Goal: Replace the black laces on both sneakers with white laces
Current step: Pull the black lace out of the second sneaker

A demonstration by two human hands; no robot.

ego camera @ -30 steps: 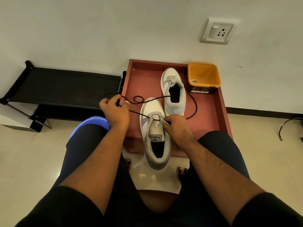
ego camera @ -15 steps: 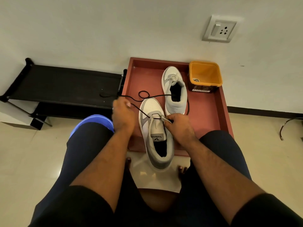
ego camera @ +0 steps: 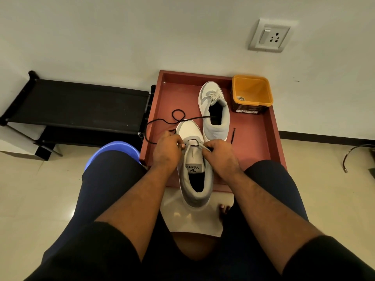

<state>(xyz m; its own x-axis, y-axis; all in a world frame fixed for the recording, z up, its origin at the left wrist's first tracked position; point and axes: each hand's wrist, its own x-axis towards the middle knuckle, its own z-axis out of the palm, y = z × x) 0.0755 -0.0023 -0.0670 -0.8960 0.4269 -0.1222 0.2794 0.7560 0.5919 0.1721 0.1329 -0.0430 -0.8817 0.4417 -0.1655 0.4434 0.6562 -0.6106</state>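
Observation:
A grey and white sneaker point(ego camera: 193, 171) lies between my knees, its toe on the red tray point(ego camera: 255, 138). A black lace point(ego camera: 162, 120) runs through its front eyelets and trails in loops over the tray's left side. My left hand point(ego camera: 166, 152) pinches the black lace at the sneaker's left eyelets. My right hand point(ego camera: 220, 153) grips the sneaker's right eyelet edge. The second sneaker point(ego camera: 214, 110) stands further back on the tray, with white laces at its front.
An orange tub point(ego camera: 251, 92) with a coiled lace inside stands at the tray's back right. A black rack point(ego camera: 77, 106) sits to the left against the wall. A blue stool point(ego camera: 119, 147) shows under my left thigh. A cable lies on the floor at right.
My left hand has come in from the left to the sneaker's front eyelets. The black lace has slackened and its right part has pulled back across the tray.

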